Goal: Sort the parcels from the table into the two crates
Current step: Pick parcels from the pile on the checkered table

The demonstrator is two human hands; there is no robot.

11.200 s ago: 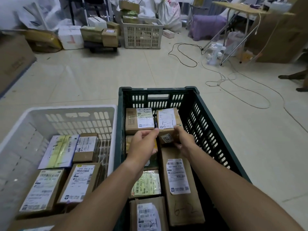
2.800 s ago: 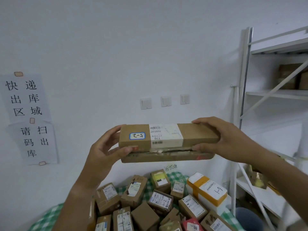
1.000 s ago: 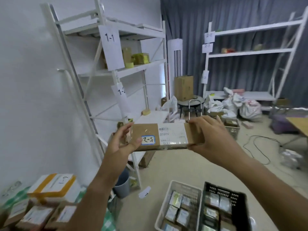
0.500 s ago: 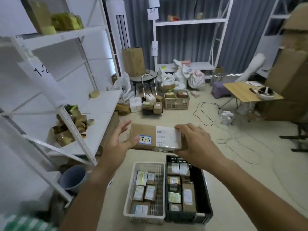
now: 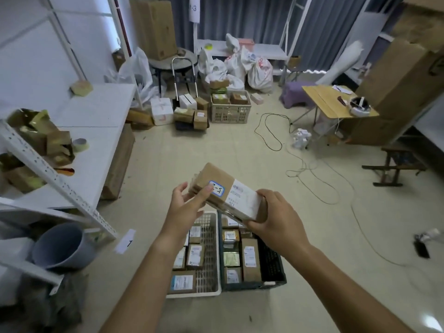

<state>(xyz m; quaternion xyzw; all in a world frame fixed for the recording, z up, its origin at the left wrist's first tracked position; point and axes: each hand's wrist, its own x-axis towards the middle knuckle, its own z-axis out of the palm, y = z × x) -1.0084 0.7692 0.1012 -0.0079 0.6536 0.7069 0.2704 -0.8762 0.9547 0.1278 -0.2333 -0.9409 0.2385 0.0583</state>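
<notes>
- Above the crates, left to right: left hand [image 5: 186,207] grips the long parcel [image 5: 225,195] at its far end, label up, likely for reading.
- Right hand [image 5: 271,219] clamps the near end.
- Below: white crate [image 5: 211,236], dark crate [image 5: 271,263], both part-filled; drop pending.

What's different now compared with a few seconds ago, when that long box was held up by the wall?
The long parcel has been carried from the table and now tilts above the white crate and dark crate. Left hand and right hand still hold its ends.
</notes>
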